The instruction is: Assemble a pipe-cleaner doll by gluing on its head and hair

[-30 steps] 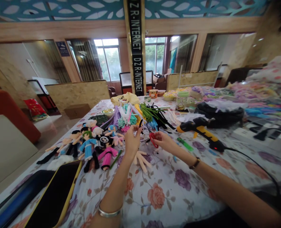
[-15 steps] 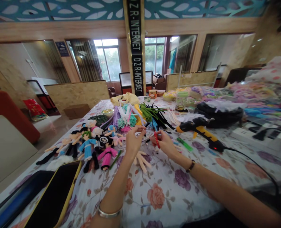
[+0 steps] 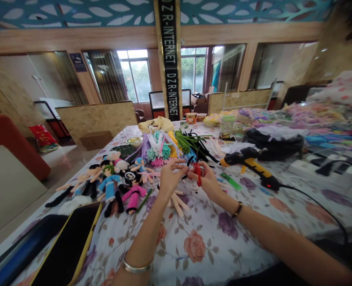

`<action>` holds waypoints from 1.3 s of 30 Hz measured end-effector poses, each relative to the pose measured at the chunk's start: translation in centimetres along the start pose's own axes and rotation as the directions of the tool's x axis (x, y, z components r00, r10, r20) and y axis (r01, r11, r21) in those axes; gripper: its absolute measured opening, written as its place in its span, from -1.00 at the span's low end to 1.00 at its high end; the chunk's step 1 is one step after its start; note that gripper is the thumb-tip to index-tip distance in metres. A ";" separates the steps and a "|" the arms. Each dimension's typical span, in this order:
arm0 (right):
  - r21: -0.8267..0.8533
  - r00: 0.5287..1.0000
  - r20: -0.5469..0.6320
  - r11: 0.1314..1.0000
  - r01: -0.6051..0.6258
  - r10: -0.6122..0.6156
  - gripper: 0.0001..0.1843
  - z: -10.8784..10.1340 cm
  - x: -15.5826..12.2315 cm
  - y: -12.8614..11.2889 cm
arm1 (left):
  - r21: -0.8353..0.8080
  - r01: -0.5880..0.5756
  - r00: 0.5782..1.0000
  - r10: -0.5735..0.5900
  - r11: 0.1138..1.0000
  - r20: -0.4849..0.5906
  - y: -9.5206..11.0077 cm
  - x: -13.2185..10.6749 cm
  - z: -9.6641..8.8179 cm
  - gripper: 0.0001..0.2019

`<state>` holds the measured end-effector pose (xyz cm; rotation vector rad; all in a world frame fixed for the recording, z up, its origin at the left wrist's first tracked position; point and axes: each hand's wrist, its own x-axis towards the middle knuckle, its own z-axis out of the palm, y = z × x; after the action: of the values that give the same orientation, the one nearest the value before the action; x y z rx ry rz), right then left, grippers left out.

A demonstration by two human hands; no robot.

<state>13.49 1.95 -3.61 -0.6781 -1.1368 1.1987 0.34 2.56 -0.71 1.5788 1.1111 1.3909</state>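
Note:
My right hand point(image 3: 209, 182) has its fingers round a pair of red-handled scissors point(image 3: 197, 174), the blades hard to make out. Close beside it, my left hand point(image 3: 173, 175) is closed in a pinch at a short black pipe cleaner point(image 3: 190, 160) that curves up between the two hands. The fingertips of both hands nearly meet, so its lower end is hidden. Beneath my hands lie pale skin-coloured pipe cleaner pieces point(image 3: 178, 204). To the left are several small fuzzy dolls, among them one in pink point(image 3: 133, 195) and one in blue point(image 3: 109, 186).
Bundles of coloured pipe cleaners point(image 3: 158, 145) lie behind my hands. A yellow-black glue gun point(image 3: 257, 167) with a lit red light and trailing cord lies to the right, near a green strip point(image 3: 231, 181). A yellow-cased phone point(image 3: 67, 246) lies front left. A black bag point(image 3: 274, 147) sits back right.
My hands have come closer together, and the left has turned slightly to the right. A black pipe cleaner now shows between them. The scissors' red handles have swung more upright.

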 end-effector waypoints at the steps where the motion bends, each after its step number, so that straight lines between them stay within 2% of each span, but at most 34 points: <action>1: 0.002 1.000 0.004 1.000 0.009 -0.009 -0.46 0.0 0.0 0.0 | -0.002 0.001 1.000 -0.001 1.000 -0.001 0.0 0.0 0.0 -0.71; 7: -0.027 0.999 -0.004 0.999 0.034 -0.034 -0.47 0.1 -0.1 -0.1 | 0.071 -0.051 0.998 0.048 0.996 0.051 0.4 0.0 -0.2 -0.92; 11: -0.061 0.998 0.005 0.996 0.063 -0.063 -0.50 0.1 -0.1 0.0 | 0.143 -0.075 0.997 0.072 0.987 0.027 0.3 0.2 -0.3 -0.84; 15: -0.168 0.992 0.008 0.978 0.127 -0.127 -0.57 -0.4 0.1 0.3 | 0.070 -0.139 0.989 0.142 0.988 -0.044 0.0 0.5 -0.5 -0.82; 22: -0.328 0.989 0.136 0.940 0.091 -0.049 -0.56 -1.4 0.5 1.1 | 0.034 -0.170 0.974 0.173 0.985 -0.148 0.2 0.9 -1.3 -0.82; 27: -0.382 0.982 0.184 0.918 0.104 -0.035 -0.59 -1.5 0.5 1.2 | 0.069 -0.178 0.971 0.187 0.982 -0.150 0.2 0.9 -1.6 -0.82; 34: -0.421 0.982 0.184 0.900 0.115 -0.039 -0.59 -2.2 1.2 1.6 | 0.165 -0.199 0.967 0.221 0.966 -0.129 0.4 0.8 -1.7 -0.80; 39: -0.469 0.970 0.243 0.874 0.127 -0.010 -0.61 -2.6 1.4 1.7 | 0.152 -0.200 0.967 0.220 0.968 -0.128 0.3 0.7 -1.8 -0.78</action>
<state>15.29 4.15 -5.51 -0.8771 -1.6772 0.9510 -1.33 3.13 0.06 1.7597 1.1736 1.6197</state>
